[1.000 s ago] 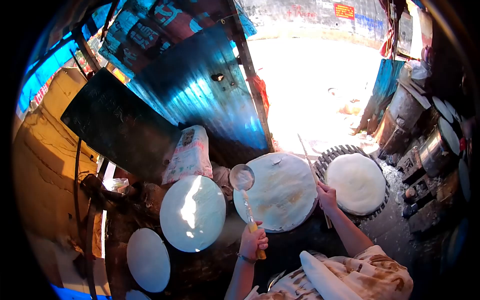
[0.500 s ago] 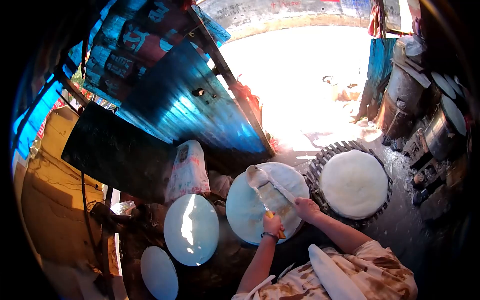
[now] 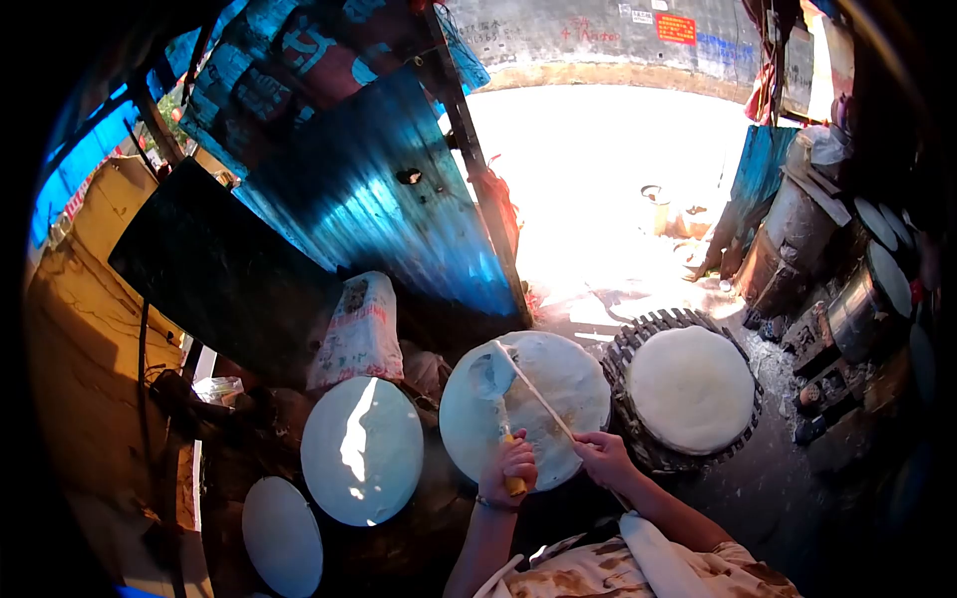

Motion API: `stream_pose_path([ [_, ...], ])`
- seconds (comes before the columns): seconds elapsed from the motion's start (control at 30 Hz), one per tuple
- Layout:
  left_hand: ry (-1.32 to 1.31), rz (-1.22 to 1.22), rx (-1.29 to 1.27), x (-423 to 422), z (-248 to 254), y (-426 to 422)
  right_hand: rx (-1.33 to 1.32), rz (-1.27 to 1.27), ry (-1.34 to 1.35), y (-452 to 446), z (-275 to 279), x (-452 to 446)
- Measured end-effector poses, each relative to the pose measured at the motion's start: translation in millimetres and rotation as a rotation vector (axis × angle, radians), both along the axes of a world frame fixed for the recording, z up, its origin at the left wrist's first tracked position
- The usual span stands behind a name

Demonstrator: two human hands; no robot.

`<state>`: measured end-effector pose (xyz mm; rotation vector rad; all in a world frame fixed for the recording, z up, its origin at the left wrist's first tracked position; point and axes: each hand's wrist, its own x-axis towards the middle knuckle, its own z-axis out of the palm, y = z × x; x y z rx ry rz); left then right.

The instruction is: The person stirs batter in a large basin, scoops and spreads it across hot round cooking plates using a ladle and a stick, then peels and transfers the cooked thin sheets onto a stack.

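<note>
My left hand (image 3: 510, 466) is closed round the yellow-brown handle of a ladle (image 3: 489, 379), whose bowl lies over the pale round surface (image 3: 558, 384) in front of me. A long thin stick (image 3: 538, 399) is gripped in my right hand (image 3: 603, 460); it slants up to the left, its far tip at the ladle's bowl. Whether the tip touches the bowl, I cannot tell. The round surface looks whitish and smeared, with a darker patch near its middle.
Right of it, a thick white round slab (image 3: 692, 391) sits on a slatted dark ring (image 3: 628, 369). Two pale discs (image 3: 362, 453) stand to the left. A printed sack (image 3: 361, 329), a dark panel (image 3: 219, 264) and a blue corrugated sheet (image 3: 369, 189) stand behind; metal drums (image 3: 862, 309) are at right.
The ladle has turned and moved slightly down and left with my left hand. The stick's tip has swung up to the ladle's bowl. The view has shifted a little.
</note>
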<state>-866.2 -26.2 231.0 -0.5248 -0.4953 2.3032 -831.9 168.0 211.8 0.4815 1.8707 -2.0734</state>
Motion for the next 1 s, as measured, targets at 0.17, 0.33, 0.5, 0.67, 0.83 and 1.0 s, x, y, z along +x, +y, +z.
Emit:
stream_pose_path([
  [0.17,0.226,0.013,-0.532,-13,-11,-24,0.244,-0.211,0.386,-7,-4,-1],
  [0.33,0.497,0.015,-0.471,8,34,-21,0.621,-0.133,0.212,-3,-62,-41],
  [0.5,0.233,-0.016,-0.166,9,28,-28,0.75,0.095,0.291,-4,-71,-30],
  [0.67,0.544,0.117,-0.152,44,67,-44,0.827,0.193,0.291,29,-47,12],
  [0.83,0.41,0.203,-0.324,69,46,-71,0.496,-0.11,0.122,32,-60,-18],
  [1.0,0.165,0.227,-0.184,110,10,-87,0.521,0.026,-0.005,-24,-57,-71],
])
